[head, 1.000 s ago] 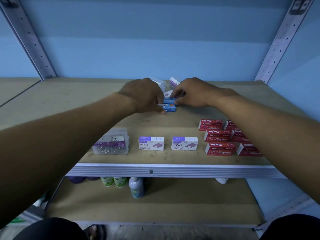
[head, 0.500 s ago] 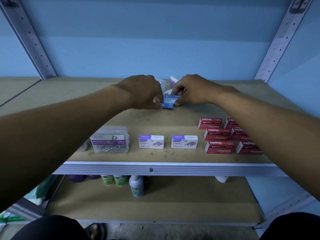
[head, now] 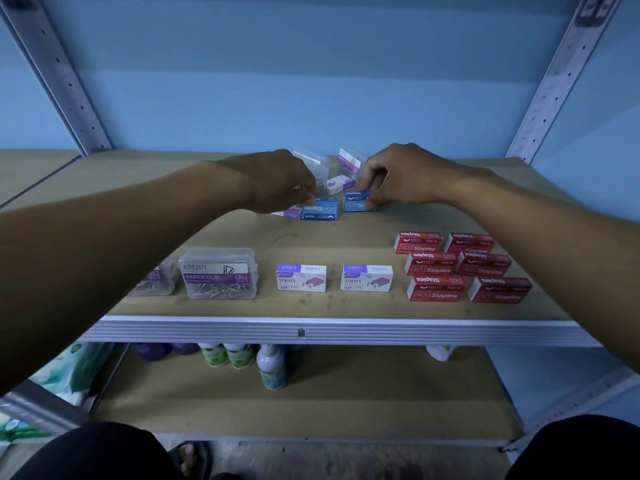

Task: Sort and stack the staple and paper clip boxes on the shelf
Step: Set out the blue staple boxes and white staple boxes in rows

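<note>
Left hand: grip curled on the left blue staples box, apparently at its left end; fingertips hidden.
Right hand: grip pinching the right blue staples box.
Blue boxes: side by side, slightly apart, mid-depth on the shelf.
Red staples boxes: right of the blue boxes, nearer the shelf front.
Paper clip box: front left of the blue boxes.
</note>
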Action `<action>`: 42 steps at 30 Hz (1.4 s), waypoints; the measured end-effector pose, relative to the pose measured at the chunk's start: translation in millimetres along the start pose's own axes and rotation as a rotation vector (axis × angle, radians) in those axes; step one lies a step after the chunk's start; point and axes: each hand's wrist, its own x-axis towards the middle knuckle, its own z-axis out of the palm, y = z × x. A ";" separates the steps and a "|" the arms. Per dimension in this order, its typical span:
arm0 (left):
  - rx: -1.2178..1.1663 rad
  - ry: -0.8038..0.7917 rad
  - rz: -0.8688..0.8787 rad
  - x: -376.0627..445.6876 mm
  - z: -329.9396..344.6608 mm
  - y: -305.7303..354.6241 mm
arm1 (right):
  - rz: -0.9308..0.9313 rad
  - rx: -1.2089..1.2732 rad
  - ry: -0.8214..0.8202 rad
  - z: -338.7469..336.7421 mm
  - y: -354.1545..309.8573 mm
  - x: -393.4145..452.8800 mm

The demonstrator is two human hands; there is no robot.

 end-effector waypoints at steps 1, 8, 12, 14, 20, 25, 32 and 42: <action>-0.006 -0.005 -0.004 -0.5 -0.5 0.1 | 0.002 0.001 -0.005 1.0 0.7 -0.7; -0.034 -0.030 0.006 1.2 -1.9 0.1 | -0.017 0.015 -0.042 -2.2 -1.0 -4.7; -0.118 0.018 0.010 1.7 -9.0 4.6 | -0.022 0.071 -0.066 -8.3 -2.1 -6.1; -0.127 0.031 0.023 6.2 -7.3 7.3 | -0.026 0.066 -0.061 -8.7 -2.6 -5.3; -0.130 -0.009 0.047 16.6 1.5 15.2 | -0.047 0.042 -0.044 -1.4 -8.3 -4.0; -0.136 0.043 0.045 20.2 9.5 16.8 | -0.007 0.093 -0.031 0.2 -6.1 0.8; -0.363 0.230 -0.027 16.0 7.5 19.9 | 0.023 0.158 -0.021 3.2 -2.3 5.2; -0.740 0.172 -0.132 -2.9 5.1 18.6 | 0.036 0.193 -0.038 4.3 -0.7 6.8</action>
